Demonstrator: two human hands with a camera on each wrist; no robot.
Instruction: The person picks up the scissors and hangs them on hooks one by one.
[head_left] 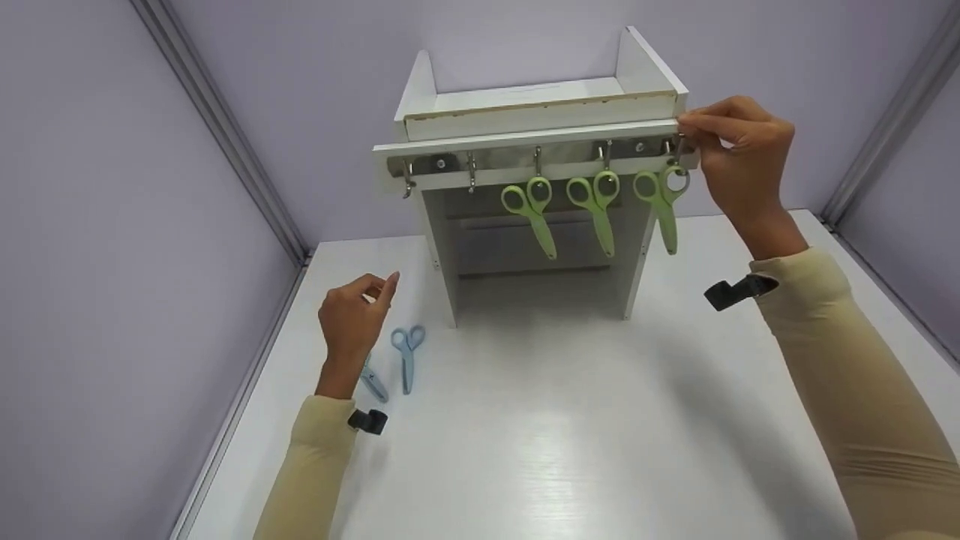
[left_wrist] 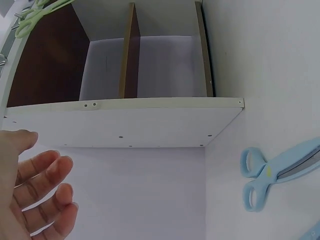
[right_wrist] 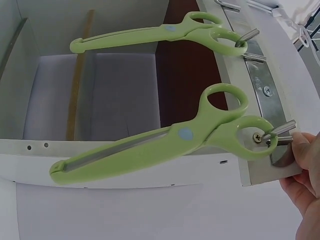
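Right hand (head_left: 739,161) at hook (right_wrist: 278,131), green scissors (head_left: 661,196) hanging

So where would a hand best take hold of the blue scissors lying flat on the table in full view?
Probably at the handle loops. The blue scissors lie flat and closed on the white table, loops toward the shelf unit, blades toward the person. Coming from above, a finger and thumb could pinch the loops' outer edges. The left hand hovers nearest, holding nothing.
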